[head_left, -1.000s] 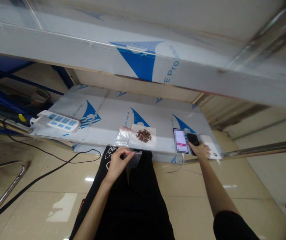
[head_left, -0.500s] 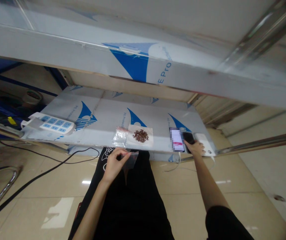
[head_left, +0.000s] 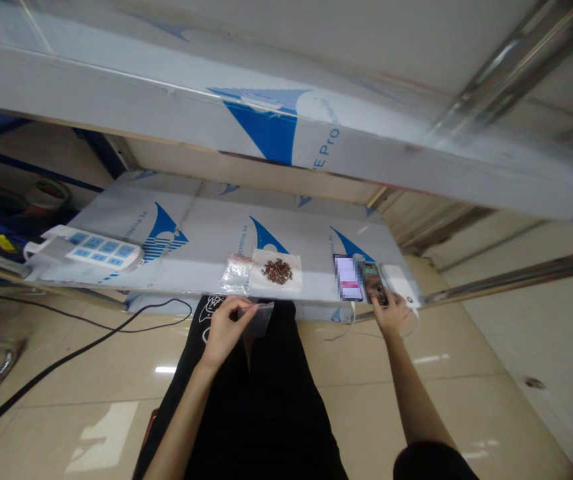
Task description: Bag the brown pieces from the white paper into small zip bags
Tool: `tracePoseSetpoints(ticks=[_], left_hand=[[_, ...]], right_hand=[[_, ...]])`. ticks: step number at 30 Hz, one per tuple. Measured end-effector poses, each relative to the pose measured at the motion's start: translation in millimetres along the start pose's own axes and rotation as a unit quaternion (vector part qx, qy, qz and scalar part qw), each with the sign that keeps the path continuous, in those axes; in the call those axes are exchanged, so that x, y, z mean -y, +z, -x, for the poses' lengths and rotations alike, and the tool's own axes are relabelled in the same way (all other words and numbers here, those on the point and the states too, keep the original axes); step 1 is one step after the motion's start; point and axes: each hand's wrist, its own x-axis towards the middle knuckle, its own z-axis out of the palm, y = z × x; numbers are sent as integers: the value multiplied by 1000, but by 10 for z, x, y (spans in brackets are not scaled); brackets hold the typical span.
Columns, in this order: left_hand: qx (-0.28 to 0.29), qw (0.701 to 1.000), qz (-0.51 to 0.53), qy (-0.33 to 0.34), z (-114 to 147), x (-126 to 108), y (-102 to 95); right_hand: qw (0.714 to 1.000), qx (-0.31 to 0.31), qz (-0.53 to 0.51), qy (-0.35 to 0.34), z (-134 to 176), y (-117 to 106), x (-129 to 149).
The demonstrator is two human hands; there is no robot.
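Below the shelf's front edge, my left hand (head_left: 226, 327) is closed in a pinch on a small clear zip bag (head_left: 258, 321) with a red strip along its top. The bag hangs over my dark trousers and looks empty. My right hand (head_left: 391, 312) rests at the near end of a black phone (head_left: 373, 283), fingers apart, thumb by its lit screen. The phone lies flat on the shelf. Brown capsule-like pieces (head_left: 277, 271) sit in a pile on a white paper square (head_left: 293, 283). Left of it lies a stack of clear zip bags (head_left: 236, 275).
A second phone (head_left: 348, 277) with a blurred screen and a white power bank (head_left: 396, 283) flank the black phone. A white power strip (head_left: 103, 250) lies at the shelf's left end. An upper shelf (head_left: 176, 107) spans overhead. Black cables (head_left: 116, 328) run at lower left.
The black phone's screen has lit up. My right hand has drawn back slightly toward me, uncovering more of the power bank. My left hand keeps its pinch on the bag.
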Motion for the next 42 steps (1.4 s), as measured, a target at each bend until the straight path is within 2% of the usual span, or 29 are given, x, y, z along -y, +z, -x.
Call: tracePoseSetpoints(ticks=[3,8,19,26,37,42], left_hand=[[-7,1000,4,1,9,-8,6],[-11,1000,8,1,12,-8,-13],[-6,1000,13,-16,11,0,-20],[-4,1000,13,-16,8,-53,-21],[4,1000,5,-14,10,-48,-44],[2,1000,5,-12,11,-51,-44]], right_hand=[[1000,4,9,-11,-13,51,-48],[1000,15,3,14,-51,109,-84],[1000,-3,-4,0,-105,-4,47],[998,33,-40,-28,-156,-66,97],[998,8,-56,-27,-104,-53,111],[997,28,-63,-16,-125,-46,126]])
